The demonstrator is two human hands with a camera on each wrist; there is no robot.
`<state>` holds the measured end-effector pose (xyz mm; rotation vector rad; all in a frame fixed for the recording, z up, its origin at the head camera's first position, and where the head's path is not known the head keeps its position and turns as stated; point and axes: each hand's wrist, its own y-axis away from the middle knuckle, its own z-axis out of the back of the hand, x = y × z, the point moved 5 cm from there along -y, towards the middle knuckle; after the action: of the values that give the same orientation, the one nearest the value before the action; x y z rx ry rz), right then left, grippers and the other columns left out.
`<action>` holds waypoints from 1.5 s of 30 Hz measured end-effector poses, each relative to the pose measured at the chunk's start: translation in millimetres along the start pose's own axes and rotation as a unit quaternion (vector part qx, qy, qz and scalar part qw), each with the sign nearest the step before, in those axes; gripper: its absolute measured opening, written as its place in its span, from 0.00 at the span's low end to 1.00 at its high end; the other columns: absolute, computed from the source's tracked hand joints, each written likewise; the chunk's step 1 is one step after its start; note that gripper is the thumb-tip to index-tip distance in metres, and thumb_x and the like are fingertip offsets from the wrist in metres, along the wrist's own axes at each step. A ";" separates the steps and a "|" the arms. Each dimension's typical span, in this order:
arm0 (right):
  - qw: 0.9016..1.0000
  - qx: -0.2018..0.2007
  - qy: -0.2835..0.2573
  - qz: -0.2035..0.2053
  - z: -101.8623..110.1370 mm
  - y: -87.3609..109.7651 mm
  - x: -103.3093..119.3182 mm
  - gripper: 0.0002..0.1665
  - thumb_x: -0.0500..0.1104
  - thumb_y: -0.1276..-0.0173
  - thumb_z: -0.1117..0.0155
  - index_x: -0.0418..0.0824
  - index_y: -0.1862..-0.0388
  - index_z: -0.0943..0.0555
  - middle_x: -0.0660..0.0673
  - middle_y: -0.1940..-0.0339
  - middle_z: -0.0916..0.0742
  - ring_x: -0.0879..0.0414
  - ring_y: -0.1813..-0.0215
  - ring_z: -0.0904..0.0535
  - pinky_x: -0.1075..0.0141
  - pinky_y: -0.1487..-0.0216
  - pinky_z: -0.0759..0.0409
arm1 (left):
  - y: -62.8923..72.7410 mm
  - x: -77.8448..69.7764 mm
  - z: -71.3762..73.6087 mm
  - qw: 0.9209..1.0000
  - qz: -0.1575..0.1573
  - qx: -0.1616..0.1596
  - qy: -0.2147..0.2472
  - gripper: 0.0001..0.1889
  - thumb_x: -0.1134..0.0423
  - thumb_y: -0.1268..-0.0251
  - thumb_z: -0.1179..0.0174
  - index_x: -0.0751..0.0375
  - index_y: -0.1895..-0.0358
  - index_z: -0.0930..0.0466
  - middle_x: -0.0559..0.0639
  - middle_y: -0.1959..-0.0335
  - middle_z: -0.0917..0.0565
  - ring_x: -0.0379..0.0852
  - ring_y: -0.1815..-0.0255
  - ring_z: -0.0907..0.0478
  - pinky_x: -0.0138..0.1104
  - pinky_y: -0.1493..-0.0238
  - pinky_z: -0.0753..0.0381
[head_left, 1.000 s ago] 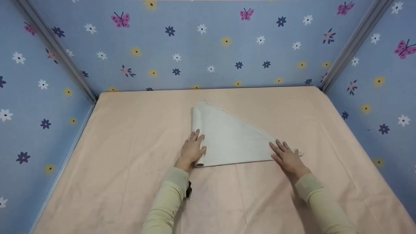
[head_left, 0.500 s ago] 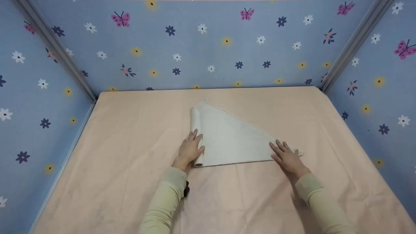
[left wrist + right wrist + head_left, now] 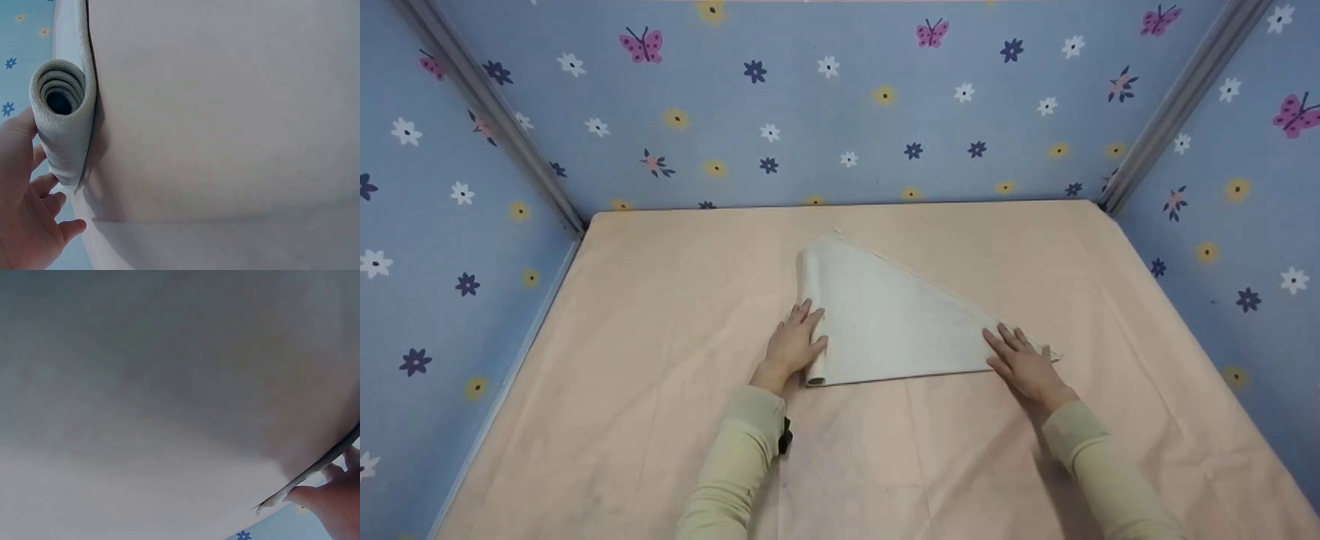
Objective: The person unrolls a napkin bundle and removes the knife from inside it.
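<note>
On the bed-like surface lies a pale towel (image 3: 900, 322), folded into a triangle, its left edge rolled into a tube. My left hand (image 3: 793, 345) holds this roll (image 3: 812, 277), thumb over its right side and fingers along its left. In the left wrist view, the roll's end (image 3: 59, 90) shows several layers round a dark hollow, with the thumb and curled fingers against its sides. My right hand (image 3: 1027, 367) rests on the towel's right corner with fingers stretched out. The right wrist view catches only the edge of the towel (image 3: 326, 461) and part of that hand.
A peach sheet (image 3: 675, 315) covers the flat surface, with light creases. Blue walls (image 3: 810, 105) with flowers and butterflies enclose its far, left and right sides. Grey posts stand at the far left corner (image 3: 510, 142) and far right corner (image 3: 1170, 112).
My left hand has slid slightly left along with the rolled edge, and a little more of the towel lies flat beside it. The right hand has stayed in place.
</note>
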<state>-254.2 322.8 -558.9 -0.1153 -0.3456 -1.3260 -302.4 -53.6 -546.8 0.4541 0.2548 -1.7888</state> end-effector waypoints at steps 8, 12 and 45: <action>1.000 -0.007 0.005 0.008 -0.1 0.4 1.6 0.33 0.57 0.31 0.59 0.46 0.31 0.44 0.38 0.31 0.45 0.38 0.32 0.55 0.28 0.48 0.62 | 3.2 4.7 2.2 1.000 -0.007 0.000 -0.004 0.28 0.50 0.36 0.53 0.53 0.34 0.42 0.53 0.31 0.49 0.53 0.31 0.56 0.51 0.37 0.50; 1.000 -0.013 0.006 0.013 0.7 0.8 1.9 0.32 0.56 0.31 0.58 0.45 0.31 0.44 0.38 0.31 0.44 0.37 0.32 0.55 0.28 0.48 0.62 | 3.5 7.1 2.6 1.000 -0.008 0.000 -0.005 0.28 0.50 0.36 0.53 0.53 0.34 0.43 0.53 0.31 0.49 0.54 0.31 0.55 0.51 0.37 0.50; 1.000 0.000 -0.003 0.009 -0.6 0.8 -1.6 0.33 0.57 0.31 0.60 0.47 0.31 0.46 0.38 0.30 0.46 0.38 0.32 0.57 0.29 0.47 0.64 | 13.5 29.9 12.5 1.000 0.001 0.011 -0.010 0.28 0.50 0.34 0.57 0.55 0.33 0.45 0.56 0.33 0.44 0.56 0.32 0.53 0.52 0.37 0.48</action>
<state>-253.6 324.3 -559.9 -0.1228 -0.3487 -1.3073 -297.8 -88.4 -547.7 0.4513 0.2200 -1.7943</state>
